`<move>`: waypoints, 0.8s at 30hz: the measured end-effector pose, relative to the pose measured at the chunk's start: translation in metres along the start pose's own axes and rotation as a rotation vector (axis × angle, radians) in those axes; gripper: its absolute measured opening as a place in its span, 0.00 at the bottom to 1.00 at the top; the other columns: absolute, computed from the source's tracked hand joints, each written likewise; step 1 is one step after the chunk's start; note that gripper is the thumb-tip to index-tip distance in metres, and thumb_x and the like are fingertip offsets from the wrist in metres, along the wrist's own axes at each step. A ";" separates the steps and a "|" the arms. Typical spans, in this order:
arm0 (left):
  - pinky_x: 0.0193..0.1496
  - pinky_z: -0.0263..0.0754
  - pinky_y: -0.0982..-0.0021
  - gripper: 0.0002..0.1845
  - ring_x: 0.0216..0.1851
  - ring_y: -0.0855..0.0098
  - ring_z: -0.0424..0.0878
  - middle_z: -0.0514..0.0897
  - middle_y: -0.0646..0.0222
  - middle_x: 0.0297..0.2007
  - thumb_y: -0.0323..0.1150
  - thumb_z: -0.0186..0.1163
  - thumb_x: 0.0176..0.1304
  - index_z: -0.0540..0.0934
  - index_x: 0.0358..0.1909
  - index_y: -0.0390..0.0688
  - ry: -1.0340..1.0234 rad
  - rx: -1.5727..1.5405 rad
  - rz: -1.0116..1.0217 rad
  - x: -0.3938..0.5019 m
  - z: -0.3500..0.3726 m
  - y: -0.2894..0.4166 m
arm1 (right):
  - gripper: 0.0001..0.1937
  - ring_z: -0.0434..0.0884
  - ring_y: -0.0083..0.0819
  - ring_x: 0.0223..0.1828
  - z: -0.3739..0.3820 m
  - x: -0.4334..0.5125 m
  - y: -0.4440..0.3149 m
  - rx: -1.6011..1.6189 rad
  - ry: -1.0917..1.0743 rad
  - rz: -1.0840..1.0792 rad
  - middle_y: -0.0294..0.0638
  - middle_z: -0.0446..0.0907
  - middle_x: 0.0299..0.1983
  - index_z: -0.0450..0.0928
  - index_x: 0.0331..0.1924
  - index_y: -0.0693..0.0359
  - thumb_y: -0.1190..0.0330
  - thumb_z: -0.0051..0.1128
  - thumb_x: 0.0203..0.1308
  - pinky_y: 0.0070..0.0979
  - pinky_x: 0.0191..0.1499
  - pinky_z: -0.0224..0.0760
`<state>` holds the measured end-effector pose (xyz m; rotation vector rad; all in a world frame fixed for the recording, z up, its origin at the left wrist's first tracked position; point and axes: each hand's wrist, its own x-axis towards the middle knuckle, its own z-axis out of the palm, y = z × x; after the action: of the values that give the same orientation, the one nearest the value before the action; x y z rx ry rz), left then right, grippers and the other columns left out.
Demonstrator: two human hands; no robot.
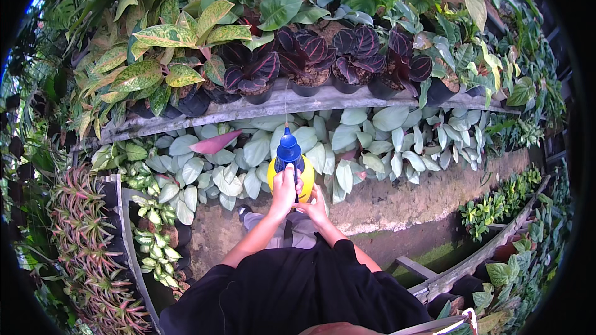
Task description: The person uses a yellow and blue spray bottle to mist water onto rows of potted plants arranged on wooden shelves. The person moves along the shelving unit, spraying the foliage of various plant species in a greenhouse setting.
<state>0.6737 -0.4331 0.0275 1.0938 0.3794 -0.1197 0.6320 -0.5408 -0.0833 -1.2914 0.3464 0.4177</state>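
Observation:
A yellow pressure spray bottle with a blue top is held out in front of my body. My left hand is wrapped around its dark handle, behind the blue head. Against the bottle's lower right side rests my right hand, fingers on the yellow body. The brass-coloured nozzle points away from me, and a thin streak, seemingly water, runs from it towards a dark-leaved potted plant. Similar potted plants with pink-veined leaves stand beside it on a grey ledge.
Pale green foliage grows beneath the ledge. Yellow-green speckled plants crowd the left of the ledge. Spiky reddish plants fill a bench at left. A curved bench edge with pots lies at right, beyond the concrete floor.

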 end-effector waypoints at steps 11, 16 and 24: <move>0.14 0.55 0.81 0.19 0.11 0.83 0.61 0.66 0.75 0.11 0.42 0.42 0.63 0.68 0.20 0.39 -0.165 0.123 -0.034 -0.004 0.027 -0.012 | 0.45 0.78 0.37 0.38 -0.017 -0.011 0.007 0.257 0.132 -0.042 0.44 0.49 0.60 0.42 0.61 0.54 0.84 0.60 0.38 0.23 0.32 0.73; 0.15 0.55 0.81 0.19 0.11 0.83 0.61 0.65 0.75 0.11 0.42 0.41 0.64 0.68 0.21 0.39 -0.135 0.093 0.004 -0.006 0.027 -0.015 | 0.45 0.75 0.32 0.39 -0.020 -0.013 0.003 0.222 0.101 -0.052 0.44 0.51 0.59 0.45 0.61 0.55 0.80 0.63 0.36 0.22 0.33 0.73; 0.17 0.58 0.81 0.19 0.12 0.81 0.61 0.65 0.74 0.12 0.45 0.39 0.64 0.68 0.24 0.41 0.092 0.007 0.056 -0.016 -0.017 -0.008 | 0.50 0.67 0.33 0.51 0.003 -0.005 0.006 -0.046 -0.119 0.138 0.42 0.55 0.58 0.47 0.61 0.54 0.72 0.71 0.31 0.27 0.40 0.72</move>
<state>0.6525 -0.4231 0.0201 1.1183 0.4305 -0.0210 0.6248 -0.5374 -0.0853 -1.2853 0.3281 0.6205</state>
